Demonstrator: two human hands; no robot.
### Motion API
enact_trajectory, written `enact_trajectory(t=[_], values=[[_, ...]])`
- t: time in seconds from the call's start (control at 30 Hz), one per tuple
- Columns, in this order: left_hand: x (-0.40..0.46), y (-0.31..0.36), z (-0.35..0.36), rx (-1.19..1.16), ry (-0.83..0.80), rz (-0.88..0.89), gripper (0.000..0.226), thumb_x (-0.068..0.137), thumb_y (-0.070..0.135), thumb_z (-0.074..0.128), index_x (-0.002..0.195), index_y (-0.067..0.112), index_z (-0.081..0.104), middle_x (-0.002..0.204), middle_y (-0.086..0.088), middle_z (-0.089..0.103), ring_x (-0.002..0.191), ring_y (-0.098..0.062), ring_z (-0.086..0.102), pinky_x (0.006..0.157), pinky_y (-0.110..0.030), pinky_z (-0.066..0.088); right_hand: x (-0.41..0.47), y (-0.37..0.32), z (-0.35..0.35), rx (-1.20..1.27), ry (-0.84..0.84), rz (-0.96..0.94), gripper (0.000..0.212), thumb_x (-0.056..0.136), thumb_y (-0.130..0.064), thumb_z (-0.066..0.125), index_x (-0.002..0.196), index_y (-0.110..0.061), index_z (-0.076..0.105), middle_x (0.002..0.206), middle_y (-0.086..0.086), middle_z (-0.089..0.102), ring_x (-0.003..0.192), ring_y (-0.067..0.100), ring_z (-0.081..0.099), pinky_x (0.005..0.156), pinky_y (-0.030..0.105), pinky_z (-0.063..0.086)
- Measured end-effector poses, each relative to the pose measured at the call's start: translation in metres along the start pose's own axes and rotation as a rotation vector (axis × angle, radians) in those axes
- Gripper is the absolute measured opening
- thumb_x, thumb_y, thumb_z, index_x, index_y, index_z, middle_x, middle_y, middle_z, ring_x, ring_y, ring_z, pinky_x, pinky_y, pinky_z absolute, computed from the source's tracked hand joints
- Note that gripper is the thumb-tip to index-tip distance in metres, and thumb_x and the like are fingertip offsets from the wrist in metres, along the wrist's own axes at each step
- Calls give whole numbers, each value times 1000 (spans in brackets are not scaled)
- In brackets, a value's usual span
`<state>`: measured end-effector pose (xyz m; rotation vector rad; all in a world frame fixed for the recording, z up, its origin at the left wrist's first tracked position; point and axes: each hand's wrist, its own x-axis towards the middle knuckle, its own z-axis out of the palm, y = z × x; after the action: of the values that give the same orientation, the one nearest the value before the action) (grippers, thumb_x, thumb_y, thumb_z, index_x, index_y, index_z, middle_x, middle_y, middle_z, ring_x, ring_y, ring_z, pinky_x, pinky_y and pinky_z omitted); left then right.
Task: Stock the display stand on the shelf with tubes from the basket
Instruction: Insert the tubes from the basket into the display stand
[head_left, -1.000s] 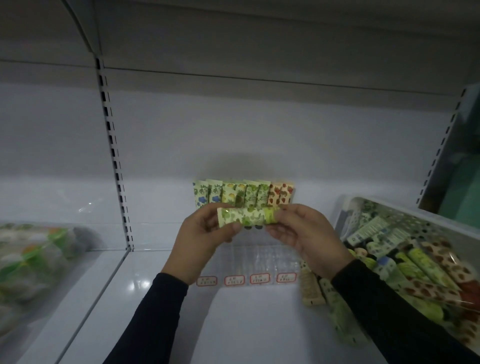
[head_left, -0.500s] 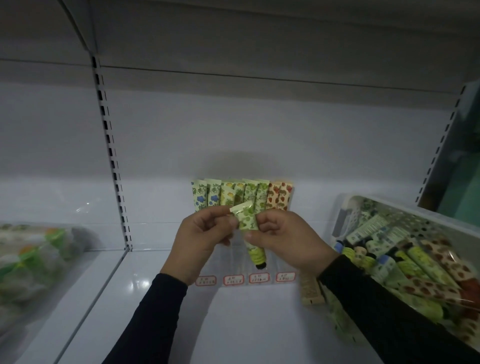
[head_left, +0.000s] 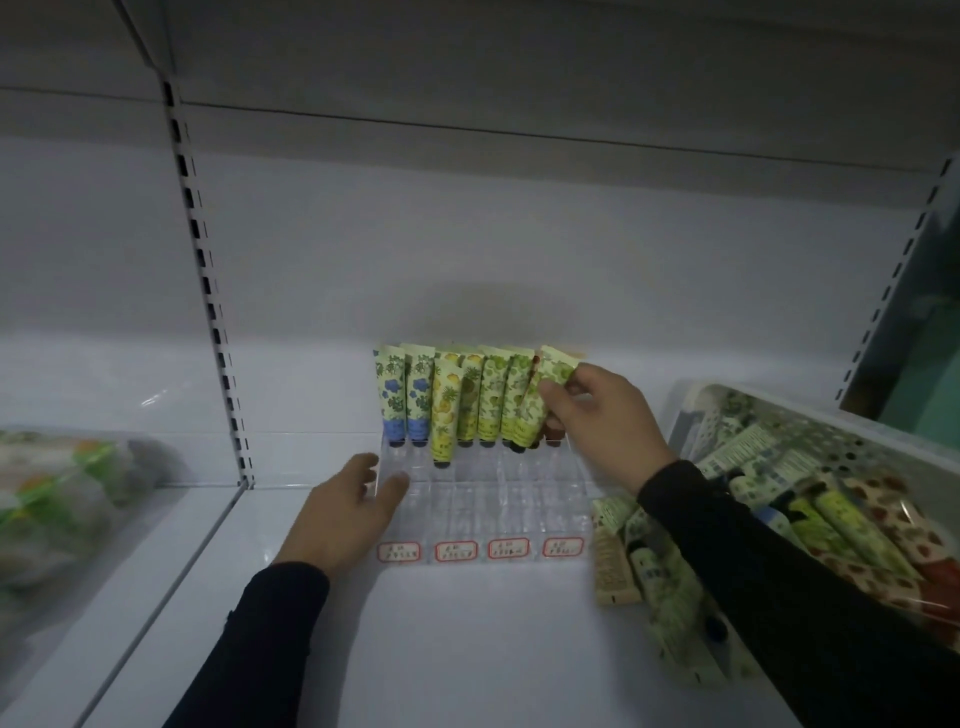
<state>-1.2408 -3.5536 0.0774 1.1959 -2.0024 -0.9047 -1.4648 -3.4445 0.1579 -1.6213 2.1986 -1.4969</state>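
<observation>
a clear plastic bag (head_left: 62, 499) lay at the far left on the neighbouring shelf section, its contents a blur of green, white and orange that could not be made out. a perforated metal upright (head_left: 208, 291) ran up the white back panel (head_left: 519, 249) beside it, dividing the two sections, and a second slotted upright (head_left: 893, 275) rose slanting at the right edge. the underside of an upper shelf (head_left: 467, 57) spanned the top of the view. past the right upright a dark teal surface (head_left: 930, 332) showed, too dim to identify.
</observation>
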Motion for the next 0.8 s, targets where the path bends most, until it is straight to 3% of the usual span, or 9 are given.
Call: enact_trajectory(t=[0.1, 0.2, 0.27, 0.37, 0.43, 0.57, 0.67, 0.8], values=[[-7, -1, -2, -32, -108, 38, 41, 99, 48, 44, 139, 38, 46, 127, 12, 58, 104, -8, 53, 88, -26, 37, 5, 2, 8, -53, -11, -26, 39, 94, -38, 56, 92, 0, 62, 81, 16, 68, 74, 26, 67, 74, 44, 56], [-12, 4, -1, -57, -146, 81, 32, 101, 48, 38, 131, 54, 35, 124, 19, 51, 107, -3, 48, 90, -22, 32, 7, 5, 12, -118, -6, -48, 38, 94, -36, 59, 82, 0, 60, 76, 15, 67, 67, 19, 63, 64, 23, 50], [-14, 6, 0, -52, -157, 85, 26, 102, 45, 35, 125, 56, 28, 119, 19, 48, 103, -3, 46, 87, -20, 31, 7, 6, 12, -137, -12, -58, 37, 94, -36, 59, 82, 0, 62, 78, 16, 66, 69, 22, 62, 61, 22, 46], [-15, 7, 0, -61, -157, 79, 25, 102, 45, 33, 123, 56, 26, 116, 17, 49, 98, -4, 47, 80, -18, 32, 7, 8, 15, -164, -40, -68, 36, 93, -37, 59, 88, -2, 64, 82, 14, 68, 76, 24, 63, 70, 28, 48], [-14, 6, 0, -64, -159, 76, 25, 103, 44, 33, 124, 56, 25, 116, 17, 50, 96, -3, 48, 76, -15, 33, 6, 8, 18, -182, -32, -75, 34, 93, -37, 60, 90, -3, 64, 83, 11, 68, 78, 23, 63, 70, 24, 47], [-13, 4, 0, -56, -168, 93, 27, 103, 44, 33, 128, 54, 28, 116, 17, 50, 95, -1, 48, 78, -15, 33, 4, 5, 18, -169, 3, -62, 37, 91, -33, 64, 78, 1, 58, 65, 5, 59, 57, 11, 50, 53, 9, 37], [-13, 4, 1, -61, -160, 94, 26, 103, 44, 35, 125, 54, 28, 115, 19, 51, 93, 0, 48, 77, -14, 33, 2, 3, 17, -180, 19, -67, 37, 91, -31, 64, 71, -2, 54, 56, -2, 50, 51, 4, 43, 51, 8, 37], [-16, 7, 0, -53, -147, 104, 26, 101, 45, 40, 117, 61, 27, 100, 34, 51, 85, 10, 53, 68, 2, 32, 2, 2, 20, -209, 25, -78, 38, 91, -31, 64, 65, -8, 49, 53, -4, 46, 50, 7, 40, 52, 9, 36]])
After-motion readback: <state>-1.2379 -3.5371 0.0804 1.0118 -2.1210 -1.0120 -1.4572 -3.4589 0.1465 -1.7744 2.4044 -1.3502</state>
